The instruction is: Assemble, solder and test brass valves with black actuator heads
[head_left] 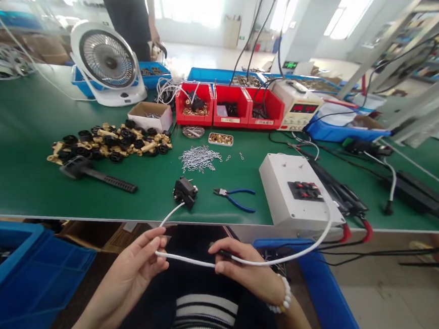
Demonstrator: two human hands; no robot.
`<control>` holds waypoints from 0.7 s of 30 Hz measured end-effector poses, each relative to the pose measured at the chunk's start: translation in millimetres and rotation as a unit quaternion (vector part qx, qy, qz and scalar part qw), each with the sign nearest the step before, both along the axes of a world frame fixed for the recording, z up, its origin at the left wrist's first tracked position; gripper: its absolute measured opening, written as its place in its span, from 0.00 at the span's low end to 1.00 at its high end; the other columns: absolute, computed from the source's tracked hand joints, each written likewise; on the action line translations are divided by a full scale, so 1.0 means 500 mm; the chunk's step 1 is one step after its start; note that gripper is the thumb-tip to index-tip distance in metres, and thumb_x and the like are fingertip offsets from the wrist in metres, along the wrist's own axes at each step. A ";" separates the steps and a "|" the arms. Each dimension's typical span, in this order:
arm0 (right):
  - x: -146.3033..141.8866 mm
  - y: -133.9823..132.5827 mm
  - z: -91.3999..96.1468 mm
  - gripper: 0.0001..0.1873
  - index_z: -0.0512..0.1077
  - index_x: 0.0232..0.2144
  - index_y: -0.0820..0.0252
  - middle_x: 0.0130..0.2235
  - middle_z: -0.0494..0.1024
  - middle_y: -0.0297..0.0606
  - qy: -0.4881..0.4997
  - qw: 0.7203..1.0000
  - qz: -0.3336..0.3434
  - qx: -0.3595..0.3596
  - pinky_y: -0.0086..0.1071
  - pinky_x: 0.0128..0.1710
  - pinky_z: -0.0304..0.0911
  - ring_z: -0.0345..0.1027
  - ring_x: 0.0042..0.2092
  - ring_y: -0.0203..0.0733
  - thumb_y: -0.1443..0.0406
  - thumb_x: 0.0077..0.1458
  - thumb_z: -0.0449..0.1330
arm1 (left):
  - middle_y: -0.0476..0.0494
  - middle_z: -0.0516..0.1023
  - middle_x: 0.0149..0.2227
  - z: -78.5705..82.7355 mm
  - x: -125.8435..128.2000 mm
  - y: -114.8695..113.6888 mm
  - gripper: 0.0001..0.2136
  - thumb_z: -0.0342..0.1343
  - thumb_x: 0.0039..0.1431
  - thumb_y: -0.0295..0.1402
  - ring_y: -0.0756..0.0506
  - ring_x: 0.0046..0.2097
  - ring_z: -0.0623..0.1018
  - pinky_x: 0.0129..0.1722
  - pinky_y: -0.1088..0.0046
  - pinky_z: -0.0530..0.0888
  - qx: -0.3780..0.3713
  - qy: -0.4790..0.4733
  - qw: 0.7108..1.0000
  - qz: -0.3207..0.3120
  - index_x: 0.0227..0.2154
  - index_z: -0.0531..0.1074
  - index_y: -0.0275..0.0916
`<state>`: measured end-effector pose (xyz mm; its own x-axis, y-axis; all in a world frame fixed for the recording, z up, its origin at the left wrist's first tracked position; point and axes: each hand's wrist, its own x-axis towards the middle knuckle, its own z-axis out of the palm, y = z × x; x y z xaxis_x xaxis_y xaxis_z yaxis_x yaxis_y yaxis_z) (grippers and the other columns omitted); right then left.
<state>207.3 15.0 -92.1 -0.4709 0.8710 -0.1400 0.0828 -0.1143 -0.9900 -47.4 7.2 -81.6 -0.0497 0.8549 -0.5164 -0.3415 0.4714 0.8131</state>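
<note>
A white cable runs between my two hands, below the table's front edge. My left hand pinches it with thumb and fingers, and from there it climbs to a small black device on the table. Fingers of my right hand are closed round the cable and a short black piece on it, partly hidden. From that piece the cable loops right to a grey-white box with a black terminal panel. Blue-handled pliers lie beside the black device.
A hammer lies near brass-and-black parts. Metal clips form a pile mid-table. Red bins, a fan and a power supply stand behind. Blue crates flank my lap. A person stands beyond the table.
</note>
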 end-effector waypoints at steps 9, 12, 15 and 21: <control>-0.008 0.009 0.053 0.09 0.72 0.34 0.58 0.27 0.69 0.30 -0.056 0.975 -0.199 0.078 0.27 0.25 0.56 0.58 0.26 0.32 0.60 0.53 0.66 | 0.40 0.74 0.54 0.018 0.042 -0.001 0.12 0.54 0.62 0.41 0.39 0.57 0.74 0.59 0.54 0.71 0.341 0.443 0.812 -0.169 0.46 0.70 0.43; -0.046 0.018 0.053 0.11 0.71 0.31 0.58 0.24 0.67 0.28 -0.011 0.950 -0.297 0.094 0.26 0.20 0.51 0.53 0.22 0.29 0.57 0.57 0.62 | 0.44 0.79 0.49 0.019 0.136 -0.010 0.16 0.58 0.61 0.39 0.42 0.51 0.79 0.51 0.62 0.76 0.303 0.322 0.817 -0.371 0.50 0.68 0.43; -0.058 0.021 0.053 0.11 0.72 0.36 0.57 0.22 0.64 0.25 0.072 0.934 -0.339 0.089 0.24 0.18 0.51 0.52 0.19 0.27 0.56 0.60 0.60 | 0.48 0.81 0.36 0.005 0.195 -0.016 0.09 0.53 0.64 0.31 0.46 0.38 0.81 0.41 0.71 0.78 0.255 0.243 0.837 -0.419 0.46 0.70 0.40; -0.006 0.004 0.065 0.11 0.76 0.45 0.52 0.28 0.72 0.30 0.152 0.909 -0.354 0.161 0.28 0.30 0.65 0.66 0.27 0.32 0.59 0.62 0.60 | 0.48 0.79 0.34 0.028 0.177 -0.011 0.12 0.46 0.69 0.32 0.51 0.34 0.79 0.36 0.80 0.75 0.403 0.291 0.827 -0.265 0.48 0.73 0.39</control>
<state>204.3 17.2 -59.5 0.2490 0.9435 0.2189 -0.1820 0.2675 -0.9462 41.0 1.9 -67.3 0.4021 0.8910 0.2108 0.2977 -0.3450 0.8901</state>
